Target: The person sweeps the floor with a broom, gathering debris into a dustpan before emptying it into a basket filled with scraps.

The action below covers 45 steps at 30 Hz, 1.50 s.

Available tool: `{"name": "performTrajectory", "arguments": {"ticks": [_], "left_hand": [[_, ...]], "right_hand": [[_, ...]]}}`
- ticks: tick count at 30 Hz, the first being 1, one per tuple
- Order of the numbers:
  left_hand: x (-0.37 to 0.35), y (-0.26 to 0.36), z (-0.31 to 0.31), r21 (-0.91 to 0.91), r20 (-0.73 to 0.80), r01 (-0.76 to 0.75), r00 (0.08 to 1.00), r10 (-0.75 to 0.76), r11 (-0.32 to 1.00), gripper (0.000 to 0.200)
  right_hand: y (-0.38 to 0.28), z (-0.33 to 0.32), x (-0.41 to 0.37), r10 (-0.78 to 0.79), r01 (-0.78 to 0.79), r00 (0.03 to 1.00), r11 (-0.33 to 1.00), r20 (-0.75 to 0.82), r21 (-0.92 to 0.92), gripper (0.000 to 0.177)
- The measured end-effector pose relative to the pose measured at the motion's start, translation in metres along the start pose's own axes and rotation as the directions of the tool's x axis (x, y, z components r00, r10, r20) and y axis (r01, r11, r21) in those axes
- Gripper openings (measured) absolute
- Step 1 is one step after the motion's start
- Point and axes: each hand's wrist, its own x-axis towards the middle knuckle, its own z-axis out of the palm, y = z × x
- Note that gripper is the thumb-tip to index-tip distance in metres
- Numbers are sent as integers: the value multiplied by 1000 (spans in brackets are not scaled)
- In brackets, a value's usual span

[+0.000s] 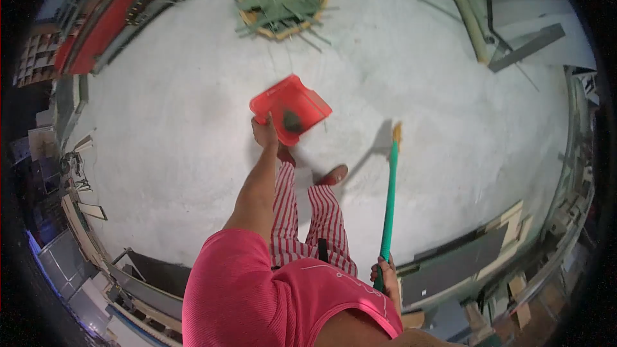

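Observation:
My left hand (264, 131) is closed on the edge of a red dustpan (307, 97), held out in front of my legs above the pale floor. A small heap of dark debris (292, 121) lies inside the pan. To the right, my right hand (387, 275) wraps around the lower end of a green handle, which belongs to a broom (389, 205). The broom stretches forward from my hip, and its yellowish bristle end (397, 133) points away from me, to the right of the dustpan. Its shadow falls on the floor beside it.
Ahead stands a yellow basin (283, 34) heaped with green strips (283, 5). Red metal framework (109, 19) runs along the far left. Pipes and a grey bar (527, 47) lie at the far right. A dark panel (453, 270) leans at the lower right.

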Motion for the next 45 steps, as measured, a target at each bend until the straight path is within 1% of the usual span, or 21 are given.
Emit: {"name": "performTrajectory", "arguments": {"ticks": [5, 8, 10, 11, 14, 16, 18, 20, 22, 24, 26, 27, 29, 32, 34, 36, 38, 39, 41, 43, 45], "left_hand": [[38, 77, -46, 2, 5, 114, 993, -114, 994, 49], [90, 117, -38, -85, -65, 9, 998, -14, 996, 49], [130, 148, -24, -161, -95, -52, 995, 37, 986, 48], [160, 157, -7, -126, -102, -94, 991, 82, 988, 47], [270, 220, 52, -37, -96, -386, 919, 381, 922, 43], [322, 266, 70, 6, -18, -480, 877, 480, 877, 40], [365, 313, 85, 3, 0, -413, 911, 413, 911, 42], [405, 355, 107, 3, 14, -353, 936, 352, 936, 43], [433, 368, 132, 203, 29, -305, 952, 305, 931, 48], [442, 361, 151, 226, 110, -332, 943, 314, 916, 54], [442, 353, 161, 375, 95, -440, 894, 438, 816, 56], [445, 350, 164, 381, 109, -446, 891, 440, 810, 56], [443, 369, 152, 377, 198, -324, 943, 267, 868, 57], [456, 376, 152, 386, 228, -399, 915, 333, 832, 58], [457, 377, 152, 431, 248, -435, 899, 360, 790, 60], [456, 382, 151, 468, 269, -468, 883, 384, 749, 61], [453, 390, 148, 514, 369, -485, 870, 329, 707, 65], [455, 387, 152, 506, 377, -500, 861, 342, 703, 65], [459, 376, 163, 585, 342, -642, 749, 567, 496, 68], [453, 394, 159, 531, 338, -669, 729, 595, 519, 68], [457, 411, 167, 428, 266, -689, 714, 647, 585, 61]], "right_hand": [[-18, -8, -19, -95, 94, 995, 995, 20, 44, 19], [-45, 7, -20, -149, 151, 988, 987, 29, -53, 21], [-69, 39, -24, -208, 177, 972, 953, -107, -245, 22], [-74, 45, -16, -186, 185, 983, 981, -14, -57, 24], [-116, 105, 1, -217, 210, 975, 972, -53, -110, 28], [-156, 162, -20, -138, 137, 983, 990, -122, -17, 33], [-218, 222, -41, -107, 87, 984, 986, -140, -141, 35], [-219, 233, -20, -79, 80, 996, 997, -50, 2, 40], [-234, 264, -21, -69, 76, 994, 994, -83, 82, 52], [-250, 286, -24, -64, 72, 995, 990, -70, 119, 56], [-262, 304, -28, -64, 71, 997, 986, -53, 151, 60], [-267, 309, -30, -52, 59, 998, 966, -32, 253, 61], [-271, 315, -34, -39, 40, 999, 933, -11, 357, 61], [-275, 322, -33, -61, 78, 996, 957, -67, 281, 57], [-276, 328, -38, -164, 156, 975, 986, -153, -59, 55], [-293, 331, -52, -185, 182, 969, 983, -163, -31, 54], [-310, 334, -65, -253, 216, 960, 940, -117, -263, 54], [-311, 330, -67, -232, 206, 965, 960, -124, -189, 55], [-317, 327, -71, -237, 227, 970, 964, -61, -136, 57], [-339, 339, -82, -301, 254, 954, 792, 6, -555, 59], [-344, 343, -69, -262, 237, 964, 767, 46, -596, 59]]}}
